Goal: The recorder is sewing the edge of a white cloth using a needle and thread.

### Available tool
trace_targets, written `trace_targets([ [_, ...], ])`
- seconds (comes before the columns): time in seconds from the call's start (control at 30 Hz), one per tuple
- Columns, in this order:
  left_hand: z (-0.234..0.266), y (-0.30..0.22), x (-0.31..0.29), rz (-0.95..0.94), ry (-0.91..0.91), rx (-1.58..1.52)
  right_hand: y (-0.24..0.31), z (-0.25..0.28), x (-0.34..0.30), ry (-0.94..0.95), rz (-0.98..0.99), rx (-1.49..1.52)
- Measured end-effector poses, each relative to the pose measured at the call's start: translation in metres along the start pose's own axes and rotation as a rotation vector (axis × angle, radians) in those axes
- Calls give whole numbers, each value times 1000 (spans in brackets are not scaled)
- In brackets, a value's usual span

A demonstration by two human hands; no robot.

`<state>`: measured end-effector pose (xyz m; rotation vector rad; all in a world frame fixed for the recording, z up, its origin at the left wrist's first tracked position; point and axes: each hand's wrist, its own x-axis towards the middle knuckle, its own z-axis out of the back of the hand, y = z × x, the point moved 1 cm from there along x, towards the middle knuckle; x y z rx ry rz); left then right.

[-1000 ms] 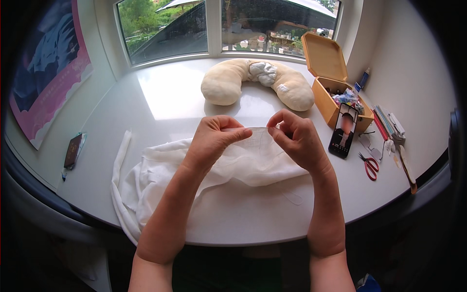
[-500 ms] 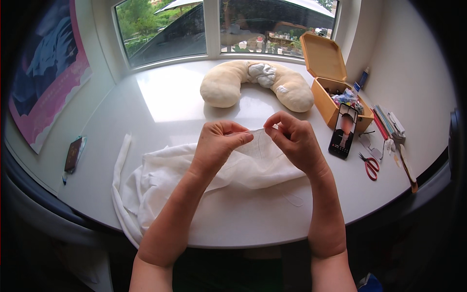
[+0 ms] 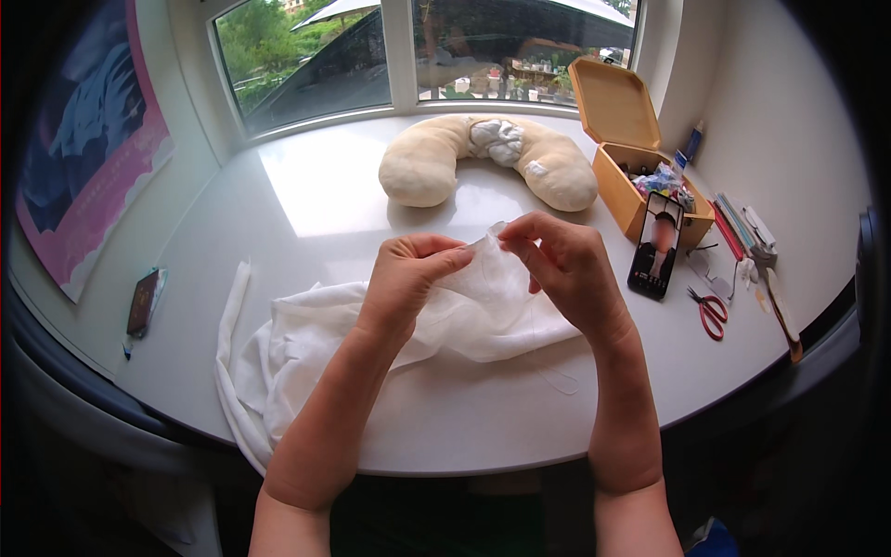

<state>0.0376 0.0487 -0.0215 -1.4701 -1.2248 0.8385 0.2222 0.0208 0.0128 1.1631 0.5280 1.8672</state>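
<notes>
A piece of thin white cloth is spread over the near part of the table, its upper edge lifted between my hands. My left hand pinches that edge between thumb and fingers. Close beside it, my right hand pinches a raised fold of the same edge; whether a needle is in those fingers is too small to tell. A loose white thread trails from the cloth onto the table by my right forearm. At the left, a long rolled strip of the cloth runs down toward the table's front edge.
A beige U-shaped neck pillow lies beyond my hands, under the window. On the right are an open wooden box, a propped phone, red-handled snips, glasses and pens. A small dark packet lies far left.
The cloth edge, stretched flat between my fingertips before, is now bunched into a raised fold. My right fingers have shifted slightly left and up; my left hand has barely moved.
</notes>
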Motion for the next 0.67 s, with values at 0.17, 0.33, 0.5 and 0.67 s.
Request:
trace_targets([
  [0.17,3,1,1,-4,13,-29,0,2,-2,16,39,-151],
  [0.33,2,0,2,12,14,-51,0,4,-1,29,96,-322],
  [0.5,4,1,3,5,28,-63,-2,0,-1,37,116,-266],
  [0.67,4,1,3,-2,37,-48,-2,2,-1,47,115,-312],
])
